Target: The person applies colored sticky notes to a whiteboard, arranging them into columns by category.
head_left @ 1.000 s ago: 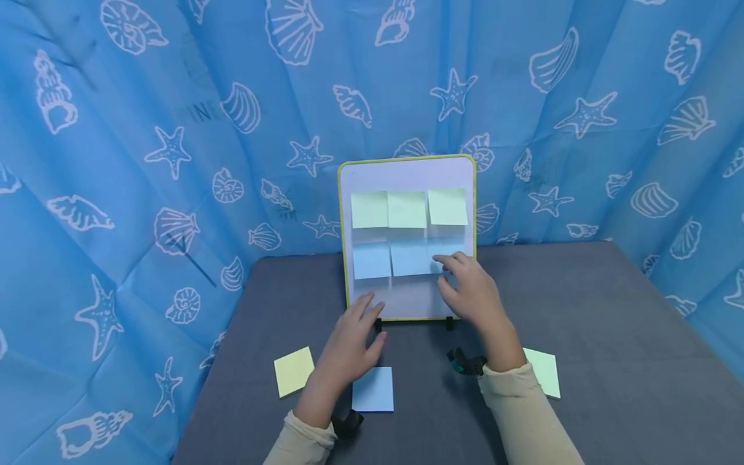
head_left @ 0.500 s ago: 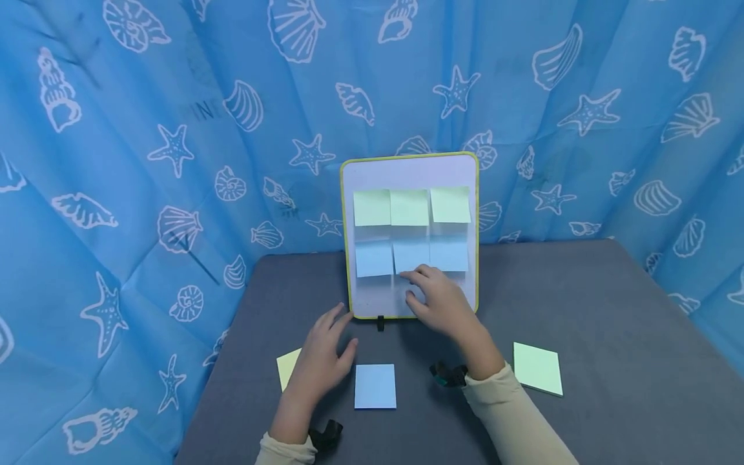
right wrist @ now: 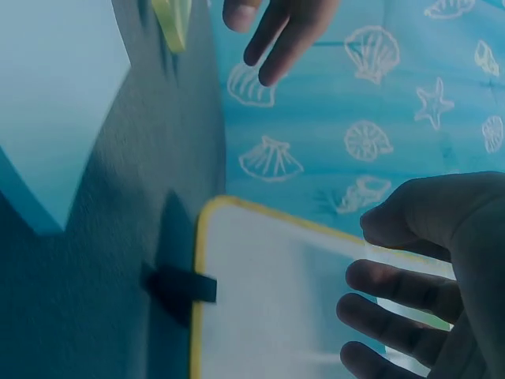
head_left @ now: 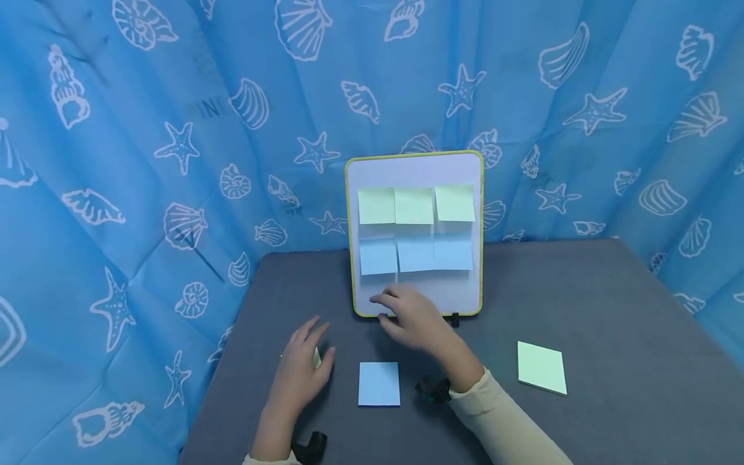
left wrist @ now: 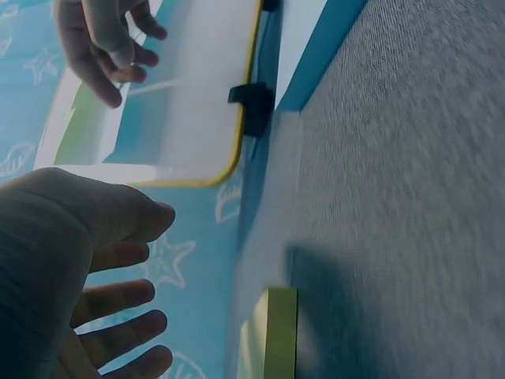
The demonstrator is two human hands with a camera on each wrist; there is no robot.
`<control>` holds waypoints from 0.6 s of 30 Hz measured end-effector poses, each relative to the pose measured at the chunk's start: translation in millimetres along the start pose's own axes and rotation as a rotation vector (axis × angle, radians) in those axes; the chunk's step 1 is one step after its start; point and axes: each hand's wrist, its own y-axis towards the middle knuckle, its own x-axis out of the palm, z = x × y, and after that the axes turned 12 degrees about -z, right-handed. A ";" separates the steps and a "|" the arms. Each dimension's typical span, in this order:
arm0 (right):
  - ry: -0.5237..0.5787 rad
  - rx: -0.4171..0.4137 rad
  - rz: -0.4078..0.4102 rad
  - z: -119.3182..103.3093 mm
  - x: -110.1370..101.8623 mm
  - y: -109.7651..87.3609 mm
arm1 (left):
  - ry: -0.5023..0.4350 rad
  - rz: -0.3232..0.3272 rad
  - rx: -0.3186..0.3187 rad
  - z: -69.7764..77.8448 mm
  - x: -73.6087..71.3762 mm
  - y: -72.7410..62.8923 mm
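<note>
My left hand (head_left: 301,367) hovers over the yellow sticky-note pad (left wrist: 278,335), hiding most of it in the head view; its fingers are spread and hold nothing. In front of the lower part of the whiteboard (head_left: 418,294) is my right hand (head_left: 414,318), fingers loosely bent, nothing between them. Three green sticky notes (head_left: 414,206) run in a row across the board, and three blue sticky notes (head_left: 416,253) hang in a row beneath. A blue sticky-note pad (head_left: 379,384) lies between my forearms.
On the right of the grey-covered table (head_left: 604,310) lies a green sticky-note pad (head_left: 542,367). Black feet (head_left: 454,320) hold the yellow-edged board upright. Behind it hangs a blue curtain (head_left: 407,77) with white shells and starfish.
My right hand has moved left and down, from the rightmost blue note to the board's lower part. My left hand has moved down and left, over the yellow pad.
</note>
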 end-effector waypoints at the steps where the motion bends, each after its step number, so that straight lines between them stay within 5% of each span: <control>1: 0.002 -0.003 -0.007 -2.2 0.8 0.4 | -0.003 -0.004 -0.015 -1.9 -0.6 -1.4; 9: 0.035 -0.031 -0.074 -14.7 14.9 4.9 | -0.063 -0.012 -0.046 -19.7 -10.2 -12.1; 18: 0.086 -0.007 -0.240 -33.8 29.8 9.6 | -0.037 -0.089 -0.125 -32.9 -21.1 -24.5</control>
